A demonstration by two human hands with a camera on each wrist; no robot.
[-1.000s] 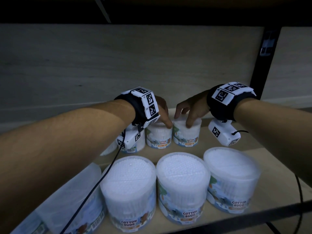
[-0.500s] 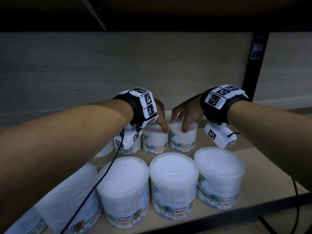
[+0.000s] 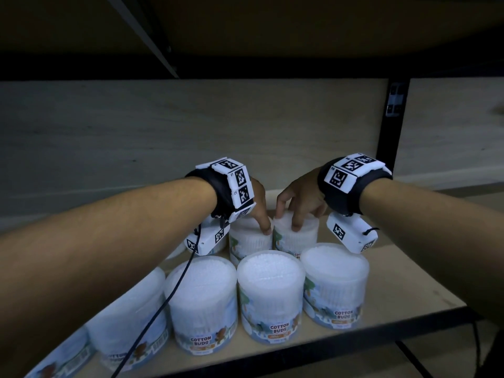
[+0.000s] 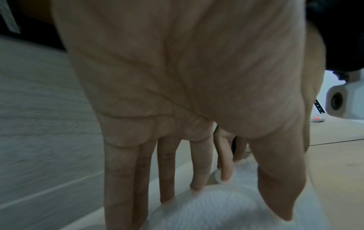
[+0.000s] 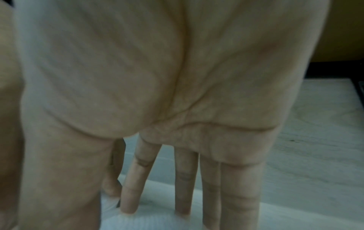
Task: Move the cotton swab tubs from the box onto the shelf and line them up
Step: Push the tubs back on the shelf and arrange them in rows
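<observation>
Several clear round cotton swab tubs stand in two rows on the wooden shelf (image 3: 409, 285). My left hand (image 3: 259, 211) grips the top of a back-row tub (image 3: 249, 238), thumb on its front and fingers over the far rim. My right hand (image 3: 297, 205) grips the neighbouring back-row tub (image 3: 297, 236) the same way. The two tubs stand side by side, nearly touching. In the left wrist view the fingers (image 4: 199, 168) reach down round the white lid (image 4: 212, 207). The right wrist view shows fingers (image 5: 185, 186) on the other lid (image 5: 153, 221). No box is in view.
Three front-row tubs (image 3: 201, 301) (image 3: 270, 293) (image 3: 335, 282) stand just before my hands, with more tubs (image 3: 128, 317) under my left forearm. A black upright post (image 3: 387, 148) rises at the back right. Bare shelf lies right of the tubs. The upper shelf hangs low overhead.
Both hands keep their hold on the same two back-row tubs. The head view has shifted, so the tubs and hands sit a little further left in the picture.
</observation>
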